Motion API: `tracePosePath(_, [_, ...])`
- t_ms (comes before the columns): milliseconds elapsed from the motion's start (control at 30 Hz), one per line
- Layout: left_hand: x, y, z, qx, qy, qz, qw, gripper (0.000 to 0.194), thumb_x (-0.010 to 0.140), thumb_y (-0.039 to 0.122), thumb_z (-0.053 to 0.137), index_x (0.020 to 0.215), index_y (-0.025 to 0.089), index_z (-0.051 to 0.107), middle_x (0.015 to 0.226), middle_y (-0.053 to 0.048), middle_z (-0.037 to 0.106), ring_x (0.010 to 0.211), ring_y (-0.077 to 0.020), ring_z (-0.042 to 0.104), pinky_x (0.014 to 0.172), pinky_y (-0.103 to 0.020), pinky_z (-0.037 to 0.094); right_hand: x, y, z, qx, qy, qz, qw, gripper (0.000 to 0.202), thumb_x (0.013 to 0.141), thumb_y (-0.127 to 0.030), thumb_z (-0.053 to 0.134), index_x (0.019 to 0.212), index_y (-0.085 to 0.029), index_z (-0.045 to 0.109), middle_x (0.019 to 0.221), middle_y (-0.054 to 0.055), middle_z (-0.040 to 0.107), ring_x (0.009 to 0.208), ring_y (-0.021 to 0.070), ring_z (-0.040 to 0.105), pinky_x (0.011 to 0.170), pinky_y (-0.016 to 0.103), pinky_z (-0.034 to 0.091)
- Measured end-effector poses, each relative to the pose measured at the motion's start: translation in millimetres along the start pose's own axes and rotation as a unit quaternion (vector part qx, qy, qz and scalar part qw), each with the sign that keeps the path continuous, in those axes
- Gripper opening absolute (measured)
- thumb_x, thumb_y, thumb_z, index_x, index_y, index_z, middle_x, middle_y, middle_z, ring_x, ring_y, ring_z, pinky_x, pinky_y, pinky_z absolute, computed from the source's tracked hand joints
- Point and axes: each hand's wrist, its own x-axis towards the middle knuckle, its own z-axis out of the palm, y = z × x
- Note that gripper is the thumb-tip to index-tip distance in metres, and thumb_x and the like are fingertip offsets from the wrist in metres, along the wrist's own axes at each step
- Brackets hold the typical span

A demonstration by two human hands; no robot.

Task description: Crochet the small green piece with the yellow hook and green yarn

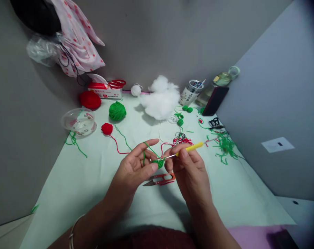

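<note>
Near the middle of the table, my left hand (136, 167) pinches a small green crocheted piece (160, 163) between thumb and fingers, with green yarn looped over the raised index finger. My right hand (189, 166) grips a crochet hook (191, 148) by its yellow handle. The hook's metal tip points left and meets the top of the green piece. Just below the hands lie thread snips (160, 180) with an orange handle, partly hidden by my right hand. Green yarn trails back towards a green ball (117, 111).
White stuffing (160, 98) sits at the back, a pen holder (191, 92) and a phone (215, 101) to its right. Green yarn scraps (227, 145) lie at the right. A small red ball (107, 129), plastic bowl (79, 121) and red yarn (90, 100) are at the left.
</note>
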Motion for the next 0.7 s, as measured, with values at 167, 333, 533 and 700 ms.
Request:
tracePosePath(167, [3,-1,-2.1,0.038,0.016,0.015,0.999,0.046,0.084,0.018,0.082,0.128,0.030,0.076,0.089,0.002,0.062,0.079,-0.0116,0.054,0.075,-0.023,0.046,-5,0,-3,-0.097,0.001,-0.053,0.994,0.020,0.105,-0.034,0.061,0.096,-0.024,0.076,0.088,0.000,0.076,0.067,0.0093,0.067,0.064,0.023,0.055])
tracePosePath(333, [5,-1,-3.4,0.062,0.033,0.023,0.997,0.043,0.085,0.018,0.081,0.125,0.032,0.076,0.089,0.002,0.062,0.078,-0.0106,0.053,0.074,-0.022,0.046,-14,-3,-3,-0.222,0.000,-0.138,0.965,0.019,0.107,-0.026,0.058,0.104,-0.027,0.078,0.096,0.001,0.077,0.076,0.0114,0.070,0.071,0.026,0.058])
tracePosePath(533, [4,0,-4.7,0.044,0.005,0.011,0.999,0.039,0.085,0.026,0.084,0.124,0.032,0.077,0.090,0.001,0.064,0.083,-0.0123,0.057,0.080,-0.024,0.047,-6,-1,-1,-0.090,0.019,-0.059,0.994,0.019,0.105,-0.034,0.062,0.096,-0.024,0.076,0.090,0.001,0.077,0.067,0.0096,0.067,0.064,0.024,0.055])
tracePosePath(700, [5,-2,-5.7,0.061,0.008,0.010,0.998,0.041,0.086,0.026,0.083,0.126,0.033,0.076,0.091,0.002,0.065,0.084,-0.0131,0.057,0.082,-0.025,0.047,-3,1,-2,-0.057,0.016,-0.031,0.998,0.020,0.104,-0.035,0.062,0.094,-0.024,0.074,0.089,0.001,0.077,0.063,0.0094,0.066,0.060,0.024,0.053])
